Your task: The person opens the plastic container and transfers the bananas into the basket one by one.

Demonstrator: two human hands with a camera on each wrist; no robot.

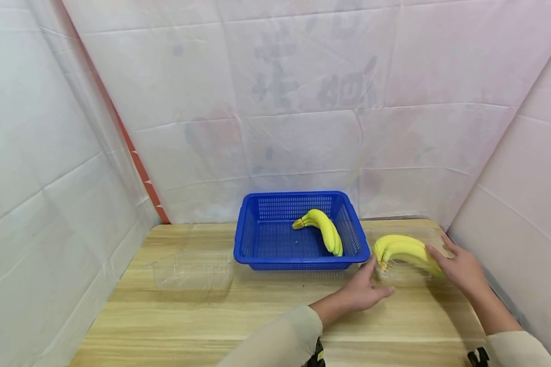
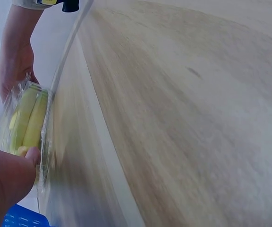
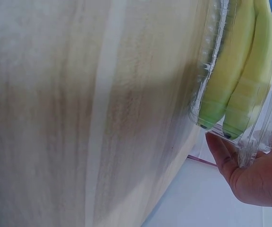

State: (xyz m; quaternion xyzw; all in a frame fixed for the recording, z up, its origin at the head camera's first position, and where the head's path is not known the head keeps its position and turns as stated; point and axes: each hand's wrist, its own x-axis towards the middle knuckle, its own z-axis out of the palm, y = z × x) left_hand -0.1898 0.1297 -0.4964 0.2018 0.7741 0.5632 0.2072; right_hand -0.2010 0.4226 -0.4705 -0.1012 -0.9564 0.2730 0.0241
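At the right of the table stands a transparent plastic box [image 1: 401, 279] with a bunch of yellow bananas [image 1: 401, 244] inside. My left hand [image 1: 360, 291] holds its left end, beside the bananas' stem, with the thumb stretched along the near side. My right hand [image 1: 464, 267] grips the opposite end. In the right wrist view, greenish banana tips [image 3: 218, 125] press close to the wall by that hand. Through the plastic in the left wrist view, the bananas [image 2: 29, 118] lie between both hands.
A blue plastic basket [image 1: 298, 260] stands at the back middle, holding another bunch of bananas [image 1: 323, 229]. To its left sits a second transparent plastic box [image 1: 190, 272], its lid raised. Pale sheeting [image 1: 298, 142] walls the wooden table [image 1: 257, 326] behind and at both sides.
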